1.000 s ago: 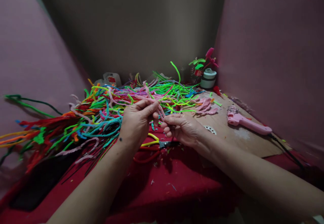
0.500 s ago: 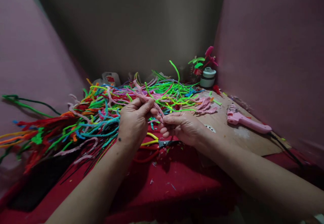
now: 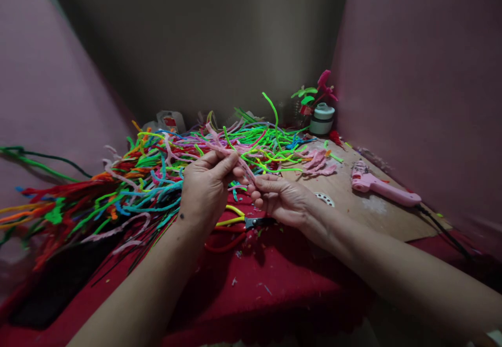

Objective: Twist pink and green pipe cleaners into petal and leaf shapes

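Note:
A fuzzy pink pipe cleaner (image 3: pixel 246 170) runs between my two hands over the front of the table. My left hand (image 3: pixel 209 180) pinches it between thumb and forefinger, and its far end sticks out beyond the knuckles. At the near end, my right hand (image 3: pixel 280 195) grips it with thumb and fingertips. Just under my hands lie scissors (image 3: pixel 231 221) with a yellow handle and dark blades, and a red loop beside them. Behind my left hand spreads a large heap of coloured pipe cleaners (image 3: pixel 157 180).
A brown board (image 3: pixel 345 206) on the right carries pink petal-like pieces (image 3: pixel 317 163) and a pink corded tool like a glue gun (image 3: pixel 386 187). A pale lidded jar (image 3: pixel 322 119) stands by the back wall. Red cloth (image 3: pixel 274 279) covers the table front.
Both hands keep their hold on the pink pipe cleaner. My left hand has shifted slightly left, and my right fingertips slightly right; the rest looks the same.

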The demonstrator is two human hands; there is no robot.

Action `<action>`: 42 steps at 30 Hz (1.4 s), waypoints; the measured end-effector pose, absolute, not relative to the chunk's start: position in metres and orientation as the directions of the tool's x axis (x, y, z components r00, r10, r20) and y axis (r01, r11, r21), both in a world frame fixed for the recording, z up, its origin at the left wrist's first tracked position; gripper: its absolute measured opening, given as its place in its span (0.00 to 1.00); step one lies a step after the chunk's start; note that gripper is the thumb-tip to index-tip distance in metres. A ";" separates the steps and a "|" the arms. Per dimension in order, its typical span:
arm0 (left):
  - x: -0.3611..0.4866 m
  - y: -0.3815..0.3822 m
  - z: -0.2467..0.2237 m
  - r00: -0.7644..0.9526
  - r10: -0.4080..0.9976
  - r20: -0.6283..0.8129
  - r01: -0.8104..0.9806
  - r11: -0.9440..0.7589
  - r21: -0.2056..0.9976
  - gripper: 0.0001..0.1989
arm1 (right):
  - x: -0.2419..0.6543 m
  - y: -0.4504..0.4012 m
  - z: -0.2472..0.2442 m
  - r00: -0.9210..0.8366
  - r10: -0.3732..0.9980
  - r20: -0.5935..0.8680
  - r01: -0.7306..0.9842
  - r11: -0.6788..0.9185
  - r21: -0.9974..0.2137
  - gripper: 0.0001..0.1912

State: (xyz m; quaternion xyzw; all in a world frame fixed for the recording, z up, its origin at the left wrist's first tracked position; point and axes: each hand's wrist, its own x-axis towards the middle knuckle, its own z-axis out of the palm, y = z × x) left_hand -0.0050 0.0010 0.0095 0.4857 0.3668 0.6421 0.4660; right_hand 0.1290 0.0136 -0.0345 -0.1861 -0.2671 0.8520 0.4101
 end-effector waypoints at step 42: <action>-0.011 0.008 0.001 0.092 0.991 0.097 -0.190 -0.078 0.979 0.10 | 0.124 0.022 -0.015 -0.488 0.867 0.102 -0.319 -0.068 -0.945 0.09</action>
